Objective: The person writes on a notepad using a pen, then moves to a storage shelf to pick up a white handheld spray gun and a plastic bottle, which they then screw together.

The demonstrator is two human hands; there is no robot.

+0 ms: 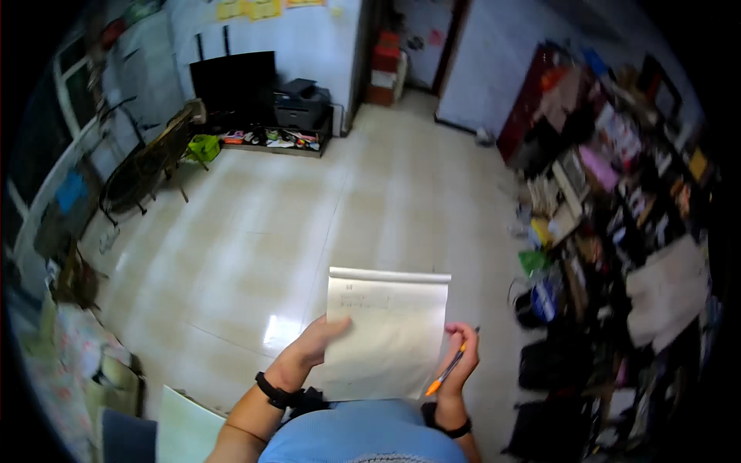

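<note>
Head camera view: a pale writing pad [386,347] is held out in front of the person's light blue clothing [355,436], above the tiled floor [262,239], between the two hands. The left hand [315,342] pinches it at the left edge, about midway down, with the thumb laid flat on the upper face and the other fingers out of sight beneath. At the opposite edge is the right hand [464,366], its fingers curled around an orange and dark pen [446,372] slanting with the orange end toward the pad's lower right corner; whether these fingers also press on the sheet, I cannot tell. The pad is roughly rectangular and off-white, with a rolled or folded band across its top, slight ripples lower down, and a few faint lines of handwriting near the upper left, too small to make out.
</note>
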